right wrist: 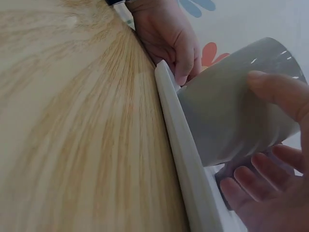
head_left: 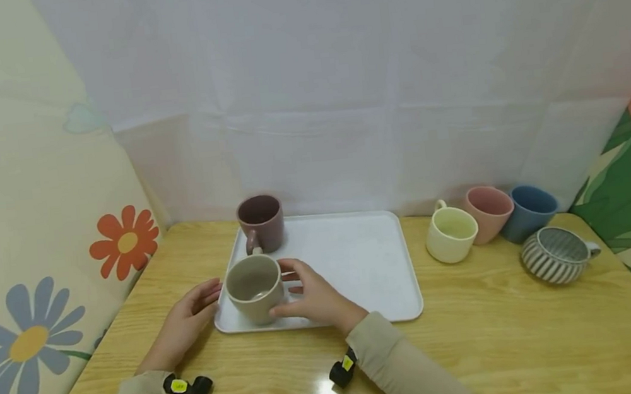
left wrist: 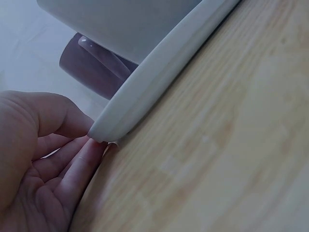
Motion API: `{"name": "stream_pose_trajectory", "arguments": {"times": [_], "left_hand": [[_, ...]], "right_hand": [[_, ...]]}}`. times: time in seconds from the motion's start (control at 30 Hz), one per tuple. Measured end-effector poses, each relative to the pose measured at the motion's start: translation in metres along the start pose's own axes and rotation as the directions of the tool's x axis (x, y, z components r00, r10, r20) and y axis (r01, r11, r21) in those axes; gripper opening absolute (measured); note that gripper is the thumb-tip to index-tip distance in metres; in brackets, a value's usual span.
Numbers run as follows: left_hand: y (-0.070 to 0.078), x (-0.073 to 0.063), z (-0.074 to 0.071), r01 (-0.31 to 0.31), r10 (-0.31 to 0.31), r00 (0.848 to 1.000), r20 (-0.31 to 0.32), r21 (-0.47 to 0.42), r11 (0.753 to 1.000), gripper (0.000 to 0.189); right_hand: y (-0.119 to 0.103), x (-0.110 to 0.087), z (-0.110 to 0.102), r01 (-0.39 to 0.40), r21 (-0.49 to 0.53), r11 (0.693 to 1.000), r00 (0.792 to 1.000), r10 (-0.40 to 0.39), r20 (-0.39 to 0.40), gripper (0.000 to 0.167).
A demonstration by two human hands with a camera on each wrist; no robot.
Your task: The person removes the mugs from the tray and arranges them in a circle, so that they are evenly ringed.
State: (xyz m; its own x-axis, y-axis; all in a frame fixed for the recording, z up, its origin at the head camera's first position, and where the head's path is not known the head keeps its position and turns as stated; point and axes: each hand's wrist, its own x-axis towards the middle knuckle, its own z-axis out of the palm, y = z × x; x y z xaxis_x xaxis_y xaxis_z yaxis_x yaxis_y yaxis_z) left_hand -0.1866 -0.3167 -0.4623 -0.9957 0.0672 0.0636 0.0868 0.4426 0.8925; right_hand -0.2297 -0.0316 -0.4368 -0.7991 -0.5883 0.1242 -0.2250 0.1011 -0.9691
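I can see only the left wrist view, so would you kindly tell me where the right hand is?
Observer: The right hand is beside the grey mug, on the side away from the left hand.
Operator: Thank you. Which way does that mug's opening face?
Observer: It faces up; the head view looks down into it.
Operator: Are there any mugs besides that one and the purple mug?
Observer: Yes, four more are on the table to the right of the tray: a pale yellow mug, a pink mug, a blue mug and a striped mug.
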Motion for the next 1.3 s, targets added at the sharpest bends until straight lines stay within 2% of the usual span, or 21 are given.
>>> {"name": "stream_pose_trajectory", "arguments": {"times": [0.2,0.4,0.63,0.97,1.3], "left_hand": [[0.000,-0.001,0.002,-0.007,0.007,1.000,-0.005,0.002,1.000,0.051],[-0.003,-0.002,0.002,-0.008,0.008,1.000,-0.013,-0.001,1.000,0.050],[-0.005,-0.002,0.002,-0.017,0.017,1.000,-0.012,0.007,1.000,0.050],[0.000,0.000,0.005,0.000,0.000,1.000,-0.006,-0.004,1.000,0.051],[-0.001,0.001,0.002,-0.020,0.020,1.000,-0.006,0.005,1.000,0.050]], "right_hand": [[0.003,0.006,0.006,-0.005,0.082,0.997,1.000,0.005,-0.005,0.082],[0.007,0.009,0.011,-0.004,0.118,0.993,1.000,0.005,-0.009,0.079],[0.010,0.011,0.013,-0.008,0.210,0.978,1.000,0.010,-0.009,0.079],[0.011,0.004,0.013,0.017,0.144,0.989,0.998,-0.008,-0.067,0.079],[0.011,0.001,0.014,0.051,0.109,0.993,0.991,-0.037,-0.125,0.077]]}}
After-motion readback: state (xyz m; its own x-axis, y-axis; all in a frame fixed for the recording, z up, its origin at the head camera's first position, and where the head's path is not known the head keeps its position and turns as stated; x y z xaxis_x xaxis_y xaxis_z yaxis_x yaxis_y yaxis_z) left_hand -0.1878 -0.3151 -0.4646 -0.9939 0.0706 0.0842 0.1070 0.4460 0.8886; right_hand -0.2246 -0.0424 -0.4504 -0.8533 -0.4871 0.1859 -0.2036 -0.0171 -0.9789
